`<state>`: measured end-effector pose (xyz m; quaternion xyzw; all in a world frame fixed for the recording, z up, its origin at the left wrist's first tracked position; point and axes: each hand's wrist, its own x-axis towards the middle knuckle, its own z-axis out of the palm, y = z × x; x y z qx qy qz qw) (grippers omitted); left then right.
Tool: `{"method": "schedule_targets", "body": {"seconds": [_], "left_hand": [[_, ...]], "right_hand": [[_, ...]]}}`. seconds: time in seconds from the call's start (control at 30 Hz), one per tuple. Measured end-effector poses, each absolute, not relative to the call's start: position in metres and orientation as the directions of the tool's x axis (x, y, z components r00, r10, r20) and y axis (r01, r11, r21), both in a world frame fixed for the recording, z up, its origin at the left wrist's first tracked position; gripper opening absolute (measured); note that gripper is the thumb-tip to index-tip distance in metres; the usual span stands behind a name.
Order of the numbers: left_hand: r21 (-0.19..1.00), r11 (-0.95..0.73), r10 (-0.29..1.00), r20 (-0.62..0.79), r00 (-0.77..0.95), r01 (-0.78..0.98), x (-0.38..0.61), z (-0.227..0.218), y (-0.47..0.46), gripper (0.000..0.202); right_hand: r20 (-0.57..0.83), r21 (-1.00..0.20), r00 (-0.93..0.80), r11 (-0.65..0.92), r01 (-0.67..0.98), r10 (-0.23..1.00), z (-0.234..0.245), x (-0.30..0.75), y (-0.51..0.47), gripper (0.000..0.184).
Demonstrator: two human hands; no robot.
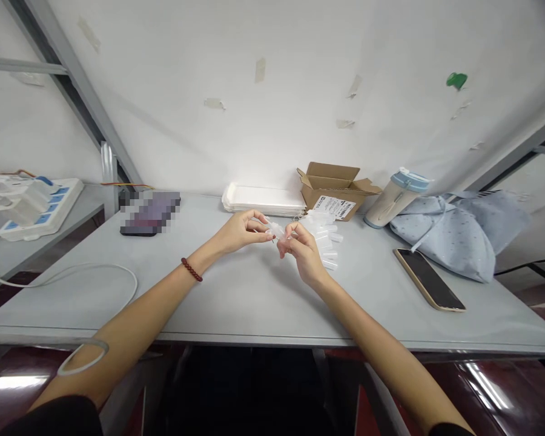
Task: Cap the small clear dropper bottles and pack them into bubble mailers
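Between my two hands, a little above the table, is a small translucent plastic piece (276,230), its exact kind too small to make out. My left hand (241,231) pinches its left end between thumb and fingers. At the other end my right hand (301,248) has its fingertips closed on the same piece. Just behind my right hand lies a pile of small clear plastic pieces (327,239), partly hidden by that hand. A beaded bracelet circles my left wrist.
Farther back are a stack of white flat packs (263,198) and an open cardboard box (333,192). On the right stand a tumbler (395,197), a light-blue cloth bag (449,233) and a phone (429,280). A power strip (40,209) and white cable (95,265) lie left.
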<state>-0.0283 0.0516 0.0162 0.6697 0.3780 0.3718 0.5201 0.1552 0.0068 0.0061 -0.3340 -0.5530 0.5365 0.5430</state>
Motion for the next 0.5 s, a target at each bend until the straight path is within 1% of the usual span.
{"method": "schedule_targets", "body": {"seconds": [0.07,0.17,0.23,0.37,0.43,0.5], "left_hand": [[0.936,-0.273,0.898,0.164,0.409,0.222,-0.026,0.018,0.047,0.041],[0.814,-0.409,0.889,0.255,0.38,0.413,-0.021,0.023,0.04,0.034],[0.744,-0.468,0.871,0.299,0.389,0.476,-0.019,0.026,0.036,0.028],[0.699,-0.531,0.839,0.351,0.417,0.479,-0.017,0.027,0.034,0.018],[0.71,-0.539,0.831,0.361,0.423,0.453,-0.017,0.026,0.035,0.015],[0.751,-0.527,0.832,0.359,0.423,0.397,-0.018,0.025,0.036,0.014]], "right_hand": [[0.193,-0.958,-0.178,0.145,-0.249,0.965,0.006,0.155,0.008,0.014],[0.134,-0.957,-0.167,0.084,-0.279,0.977,0.006,0.156,0.009,0.015],[0.114,-0.957,-0.159,0.066,-0.281,0.981,0.006,0.156,0.009,0.015],[0.086,-0.962,-0.142,0.045,-0.27,0.986,0.005,0.156,0.011,0.017],[0.077,-0.961,-0.135,0.038,-0.275,0.988,0.004,0.157,0.012,0.018],[0.073,-0.958,-0.133,0.033,-0.286,0.988,0.004,0.158,0.013,0.019]]}}
